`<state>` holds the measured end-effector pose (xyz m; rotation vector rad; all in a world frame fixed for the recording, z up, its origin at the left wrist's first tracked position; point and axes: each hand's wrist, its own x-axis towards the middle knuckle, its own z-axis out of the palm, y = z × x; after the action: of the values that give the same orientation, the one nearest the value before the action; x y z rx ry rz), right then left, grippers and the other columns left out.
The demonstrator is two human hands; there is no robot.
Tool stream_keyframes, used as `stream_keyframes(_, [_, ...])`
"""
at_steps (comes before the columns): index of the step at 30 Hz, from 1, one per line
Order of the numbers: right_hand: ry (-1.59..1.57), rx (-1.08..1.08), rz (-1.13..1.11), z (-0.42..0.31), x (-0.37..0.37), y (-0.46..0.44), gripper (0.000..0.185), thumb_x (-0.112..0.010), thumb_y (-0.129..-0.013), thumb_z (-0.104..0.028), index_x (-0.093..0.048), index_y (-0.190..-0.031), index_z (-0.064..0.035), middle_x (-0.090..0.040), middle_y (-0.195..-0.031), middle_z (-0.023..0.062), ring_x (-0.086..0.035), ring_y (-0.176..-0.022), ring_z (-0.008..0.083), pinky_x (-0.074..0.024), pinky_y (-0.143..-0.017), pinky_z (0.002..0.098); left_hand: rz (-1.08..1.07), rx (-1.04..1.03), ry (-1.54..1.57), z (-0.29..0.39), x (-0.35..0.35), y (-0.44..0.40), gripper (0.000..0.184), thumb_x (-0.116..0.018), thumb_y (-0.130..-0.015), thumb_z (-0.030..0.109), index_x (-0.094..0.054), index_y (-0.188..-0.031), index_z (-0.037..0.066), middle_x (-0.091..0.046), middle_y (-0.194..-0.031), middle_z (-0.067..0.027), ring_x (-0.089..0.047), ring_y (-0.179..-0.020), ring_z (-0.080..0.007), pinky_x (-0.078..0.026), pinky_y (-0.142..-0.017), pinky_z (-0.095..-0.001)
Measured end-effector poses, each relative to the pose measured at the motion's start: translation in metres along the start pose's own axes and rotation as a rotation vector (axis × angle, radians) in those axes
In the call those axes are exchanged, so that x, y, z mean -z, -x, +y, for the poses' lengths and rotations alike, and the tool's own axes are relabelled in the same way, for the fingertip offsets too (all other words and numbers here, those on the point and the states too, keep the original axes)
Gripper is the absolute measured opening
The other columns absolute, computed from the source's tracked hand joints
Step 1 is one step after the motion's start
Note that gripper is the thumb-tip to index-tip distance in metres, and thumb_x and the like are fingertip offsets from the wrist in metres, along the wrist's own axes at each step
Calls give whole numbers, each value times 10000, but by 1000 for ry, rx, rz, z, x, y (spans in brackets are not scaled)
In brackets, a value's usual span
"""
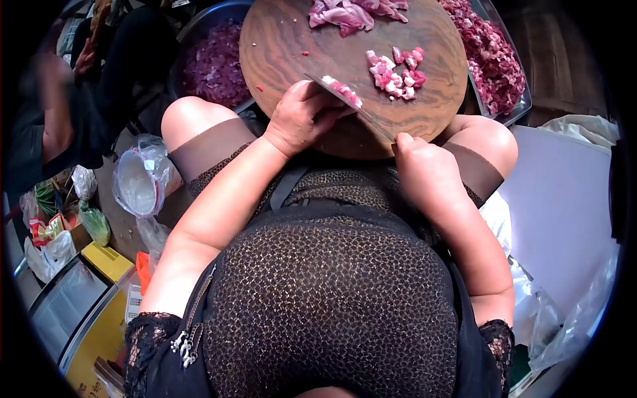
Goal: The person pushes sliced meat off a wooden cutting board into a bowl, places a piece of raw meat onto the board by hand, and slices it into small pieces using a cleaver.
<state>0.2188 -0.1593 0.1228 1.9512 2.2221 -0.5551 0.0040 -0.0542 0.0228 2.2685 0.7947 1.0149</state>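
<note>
A round wooden chopping block lies across my lap. My right hand is wrapped round the handle end of a knife, whose blade slants up and left over the block's near part. Bits of meat lie along the blade's upper end. My left hand is at that end, thumb and fingers closed on the blade or the meat; the exact contact is hidden. Right of the blade sits a small heap of diced meat. Larger raw slices rest at the block's far edge.
A metal bowl of meat pieces stands behind left, and a tray of chopped meat behind right. A plastic-lined bucket is at the left. Another person's arm shows at upper left. A white panel stands right.
</note>
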Motion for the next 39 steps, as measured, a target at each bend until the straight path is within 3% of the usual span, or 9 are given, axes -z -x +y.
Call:
stream_keyframes(7, [-126, 92, -17, -7, 9, -41, 83, -525, -878, -72, -566, -860, -2, -659, -762, 210, -674, -734, 391, -540, -650, 484, 69, -53, -72, -15, -10, 5, 178, -793, -744, 164, -702, -885, 107, -662, -931, -56, -633, -855, -276, -521, -796, -384])
stream_keyframes(13, [-70, 126, 49, -29, 3, -88, 210, -486, -916, -131, -652, -979, -20, -700, -843, 197, -700, -792, 356, -558, -692, 466, 25, 1, -153, -12, -6, 11, 177, -779, -734, 184, -702, -872, 105, -651, -956, -69, -613, -941, -287, -505, -848, -389])
stream_keyframes(15, [-12, 127, -16, -10, 0, -71, 205, -508, -916, -156, -667, -943, -30, -698, -836, 200, -697, -812, 363, -555, -692, 470, -7, -8, -152, -16, -2, 16, 284, -789, -731, 213, -681, -963, 90, -635, -988, -97, -603, -973, -299, -499, -867, -383])
stream_keyframes(19, [-154, -63, 76, 34, -7, -22, 195, -563, -930, -196, -626, -893, -15, -670, -806, 234, -663, -771, 414, -526, -677, 502, -16, 363, 184, -14, 13, 21, 635, -885, -663, 222, -563, -1173, 25, -548, -1227, -144, -597, -1064, -313, -476, -972, -401])
stream_keyframes(21, [-170, -79, 129, 28, -7, -6, 205, -568, -935, -209, -615, -890, -14, -669, -795, 230, -660, -751, 412, -525, -665, 503, -22, 121, -112, -12, 21, 17, 577, -871, -681, 218, -586, -1146, 31, -563, -1220, -150, -591, -1083, -322, -472, -972, -406])
stream_keyframes(24, [-136, -27, 177, 8, -4, 12, 199, -557, -947, -207, -587, -863, -29, -666, -748, 197, -670, -708, 376, -538, -631, 479, -112, -57, -96, -12, 19, 15, 311, -805, -745, 165, -691, -1021, 79, -620, -1118, -137, -608, -1033, -323, -493, -910, -394])
stream_keyframes(28, [-56, 25, 73, -2, -5, 7, 132, -527, -911, -130, -567, -851, -19, -662, -733, 193, -681, -698, 359, -548, -616, 466, -120, -87, -5, -13, 13, 11, 238, -765, -775, 130, -737, -1012, 133, -677, -952, -63, -641, -876, -261, -519, -789, -370])
stream_keyframes(34, [-148, 77, -28, -14, 6, -26, 117, -516, -895, -85, -551, -882, 25, -645, -766, 241, -651, -760, 438, -523, -677, 506, -90, -92, -52, -15, 8, 11, 208, -774, -757, 140, -742, -960, 108, -678, -992, -82, -636, -911, -282, -517, -825, -382])
stream_keyframes(39, [-132, 117, 52, -46, 0, -101, 146, -558, -874, -122, -635, -911, -5, -684, -839, 224, -683, -810, 388, -549, -699, 478, -66, -17, -90, -14, 3, 17, 219, -770, -755, 167, -726, -958, 100, -667, -1027, -81, -626, -959, -280, -501, -886, -379])
